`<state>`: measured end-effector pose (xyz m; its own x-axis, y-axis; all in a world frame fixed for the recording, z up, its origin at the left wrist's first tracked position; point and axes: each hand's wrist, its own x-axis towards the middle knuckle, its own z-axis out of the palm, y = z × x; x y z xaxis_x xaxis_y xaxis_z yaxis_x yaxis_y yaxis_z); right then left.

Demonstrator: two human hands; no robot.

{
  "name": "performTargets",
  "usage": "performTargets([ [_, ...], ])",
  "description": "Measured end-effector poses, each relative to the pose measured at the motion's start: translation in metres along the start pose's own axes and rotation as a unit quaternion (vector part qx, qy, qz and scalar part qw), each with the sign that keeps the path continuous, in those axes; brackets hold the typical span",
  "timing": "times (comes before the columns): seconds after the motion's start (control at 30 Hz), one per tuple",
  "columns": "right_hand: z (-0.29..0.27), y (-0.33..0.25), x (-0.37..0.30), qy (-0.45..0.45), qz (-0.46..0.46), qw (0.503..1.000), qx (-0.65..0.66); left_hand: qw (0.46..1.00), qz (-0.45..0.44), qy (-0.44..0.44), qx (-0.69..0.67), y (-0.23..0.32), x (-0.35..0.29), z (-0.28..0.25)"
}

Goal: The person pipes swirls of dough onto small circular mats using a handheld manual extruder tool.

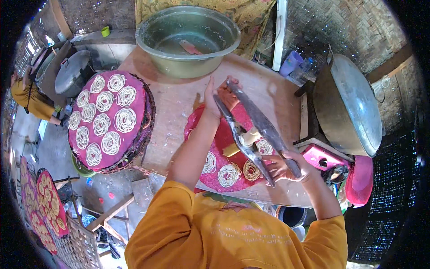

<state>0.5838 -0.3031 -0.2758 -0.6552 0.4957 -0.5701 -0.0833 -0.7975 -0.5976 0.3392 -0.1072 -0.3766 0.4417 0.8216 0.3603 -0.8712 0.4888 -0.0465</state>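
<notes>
A wooden hand press with two long dark bars and a pale cylinder between them is held at a slant over a round pink mat. My left hand is closed round the far ends of its bars. At the near ends, my right hand grips the bars, its fingers partly hidden. Coiled noodle nests lie on the mat below, among them a white nest and a yellowish nest. The press and my arms cover part of the mat.
A large green basin with a pinkish scraper stands at the table's far side. Left, a round pink tray bears several noodle nests. A big lidded pot stands right. More nest-covered mats are lower left; another person is far left.
</notes>
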Motion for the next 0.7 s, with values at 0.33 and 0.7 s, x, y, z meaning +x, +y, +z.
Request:
performTargets([
  [0.33,0.047,-0.034,-0.006,0.094,-0.04,0.956,-0.276,0.986,0.144,-0.004,0.085,0.025,-0.018,0.073],
  [0.7,0.055,-0.037,-0.007,0.14,-0.042,0.938,-0.315,0.982,0.153,0.061,0.093,0.021,-0.017,0.086],
])
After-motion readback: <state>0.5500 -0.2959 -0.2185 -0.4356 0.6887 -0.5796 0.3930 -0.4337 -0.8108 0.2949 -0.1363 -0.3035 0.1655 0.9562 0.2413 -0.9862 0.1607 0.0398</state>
